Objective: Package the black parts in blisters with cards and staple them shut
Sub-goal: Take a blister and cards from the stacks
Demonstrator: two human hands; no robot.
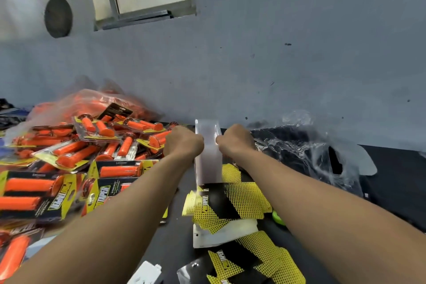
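A stack of clear plastic blisters point(208, 163) stands upright in the middle of the black table. My left hand point(183, 143) grips its left edge and my right hand point(235, 139) grips its right edge, fingers curled on the plastic. In front of the stack lie yellow-and-black printed cards point(230, 200) in a loose pile, with more cards point(255, 263) nearer to me. A clear bag holding black parts point(299, 150) sits to the right against the wall. No stapler shows.
A big heap of finished packs with orange grips point(76, 157) covers the left side, with a bag of orange grips point(92, 101) behind. A green object point(277, 217) peeks out by my right forearm. A grey wall stands close behind the black table point(391, 180).
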